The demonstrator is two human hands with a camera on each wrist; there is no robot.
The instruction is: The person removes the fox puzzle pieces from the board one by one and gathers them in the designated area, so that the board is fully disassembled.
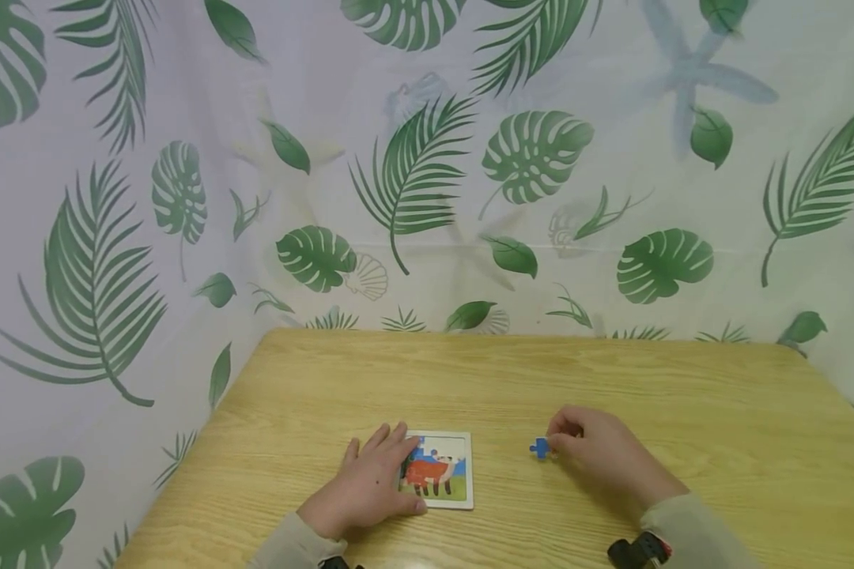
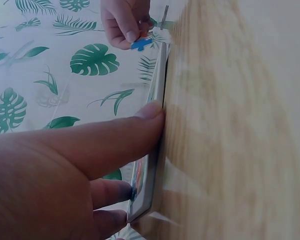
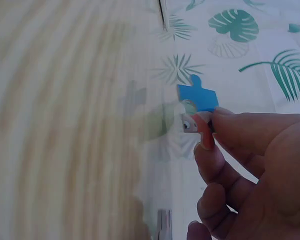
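A square jigsaw puzzle [image 1: 437,476] in a white frame lies on the table, its picture a red-orange animal on green with blue and pale areas. My left hand [image 1: 373,482] rests over its left side with the fingers spread, and in the left wrist view the thumb touches the frame's edge. To the right of the puzzle, my right hand [image 1: 605,450] pinches a blue jigsaw piece [image 1: 540,448] between thumb and fingers. Up close in the right wrist view, the jigsaw piece [image 3: 199,96] has a knob and a white-and-orange part with an eye. The fingers partly cover it.
The wooden table [image 1: 327,387] reaches back to a white curtain [image 1: 427,292] printed with green leaves, which also hangs along the left and right sides. Dark wrist devices [image 1: 639,551] sit at both sleeves.
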